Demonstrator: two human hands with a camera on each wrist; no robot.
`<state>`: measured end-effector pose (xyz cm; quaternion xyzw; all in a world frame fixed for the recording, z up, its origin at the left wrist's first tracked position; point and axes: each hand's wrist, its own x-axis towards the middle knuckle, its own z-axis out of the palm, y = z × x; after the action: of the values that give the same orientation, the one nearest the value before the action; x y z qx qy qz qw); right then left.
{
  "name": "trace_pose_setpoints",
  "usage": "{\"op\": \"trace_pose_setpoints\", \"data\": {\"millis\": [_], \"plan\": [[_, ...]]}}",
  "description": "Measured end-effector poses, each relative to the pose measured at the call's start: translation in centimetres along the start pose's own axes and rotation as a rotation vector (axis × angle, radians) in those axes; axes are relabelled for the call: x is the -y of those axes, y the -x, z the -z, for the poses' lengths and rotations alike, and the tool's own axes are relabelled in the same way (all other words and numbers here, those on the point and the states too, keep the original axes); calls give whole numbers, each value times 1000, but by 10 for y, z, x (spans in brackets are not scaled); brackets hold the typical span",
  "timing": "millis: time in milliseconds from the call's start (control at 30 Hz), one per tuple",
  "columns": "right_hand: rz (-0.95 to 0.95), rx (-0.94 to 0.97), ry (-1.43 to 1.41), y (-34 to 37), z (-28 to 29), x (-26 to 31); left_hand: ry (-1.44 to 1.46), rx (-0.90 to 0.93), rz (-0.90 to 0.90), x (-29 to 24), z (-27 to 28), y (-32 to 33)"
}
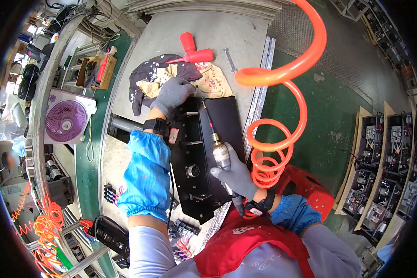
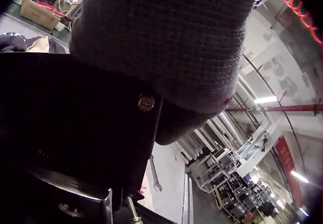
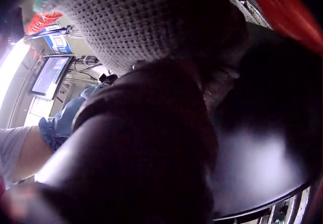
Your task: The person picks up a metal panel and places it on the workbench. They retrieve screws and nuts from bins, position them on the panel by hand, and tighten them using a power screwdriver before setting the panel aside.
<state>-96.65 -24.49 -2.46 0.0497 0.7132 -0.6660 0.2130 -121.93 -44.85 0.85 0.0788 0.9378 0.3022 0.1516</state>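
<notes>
A black metal case (image 1: 229,118) lies on the bench with its inside facing up. At its far end my grey-gloved left hand (image 1: 173,95) grips the edge, fingertips partly hidden; the left wrist view shows the glove (image 2: 161,37) over the dark case wall (image 2: 81,98), near a brass-coloured screw (image 2: 146,102). My gloved right hand (image 1: 238,175) holds an air screwdriver (image 1: 221,156), its long bit pointing to the case's far end. The dark tool body (image 3: 146,143) fills much of the right wrist view, below my glove (image 3: 136,24). A round connector (image 1: 192,171) sits in the case.
Beyond the case are a patterned cloth (image 1: 141,83), red bottles (image 1: 200,55) and a wrench (image 1: 230,60). An orange coiled hose (image 1: 306,111) hangs on the right, above a red stool (image 1: 310,187). Wired terminal blocks (image 1: 186,228) lie near the bench's front; a purple fan (image 1: 66,123) stands left.
</notes>
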Motion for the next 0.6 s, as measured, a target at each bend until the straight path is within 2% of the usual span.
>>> {"op": "trace_pose_setpoints", "data": {"millis": [100,133,300,600], "plan": [[-72,-4,-54,2,0,11,69,54,104,-14,6,7],[-106,-4,-66,2,0,13,74,49,100,-13,6,7],[-44,-6,-14,0,-3,0,89,-10,28,5,-3,0],[8,-36,-58,-1,-6,10,-13,62,-80,12,-1,-4]]}}
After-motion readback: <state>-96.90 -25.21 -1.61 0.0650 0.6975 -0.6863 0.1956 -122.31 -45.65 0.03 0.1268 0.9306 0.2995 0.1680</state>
